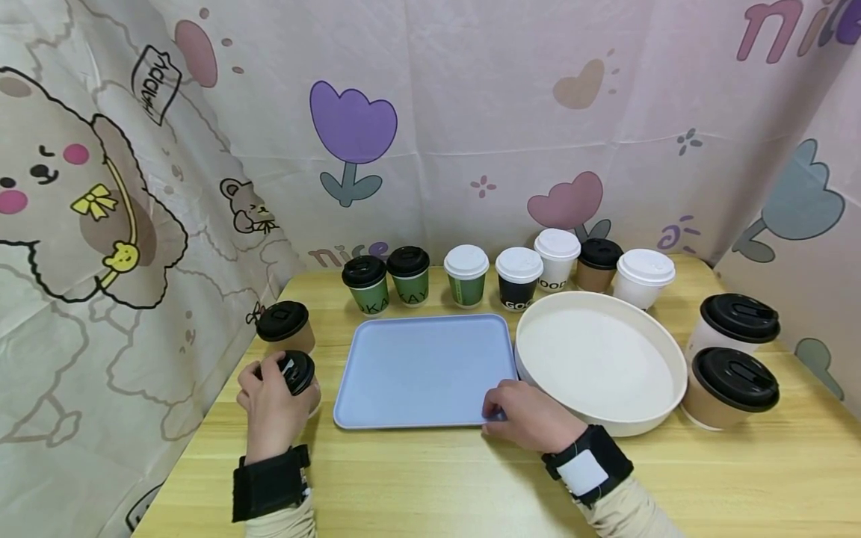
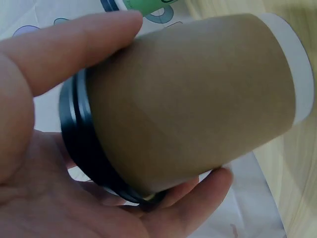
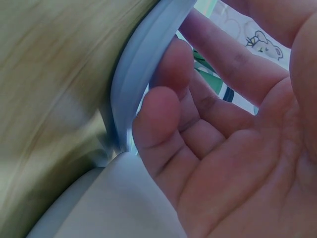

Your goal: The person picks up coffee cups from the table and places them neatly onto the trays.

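Note:
My left hand (image 1: 274, 407) holds a brown paper coffee cup (image 2: 198, 99) by its sides near the black lid (image 1: 297, 372). The left wrist view shows the thumb on one side of this cup and fingers on the other, with its white-edged base over the wood. Just behind it stands another brown cup with a black lid (image 1: 282, 321). At the near right corner of the light blue tray (image 1: 424, 373), my right hand (image 1: 531, 415) grips the rim with curled fingers. Its fingertips (image 3: 158, 111) lie against the rim in the right wrist view; the thumb's contact is hidden.
Touching or nearly touching the tray, a round cream tray (image 1: 599, 359) sits at right. Several lidded cups line the back, among them a green one (image 1: 363, 284) and a white one (image 1: 644, 276). Two larger black-lidded cups (image 1: 729, 388) stand far right. Printed cloth (image 1: 457, 97) hangs behind.

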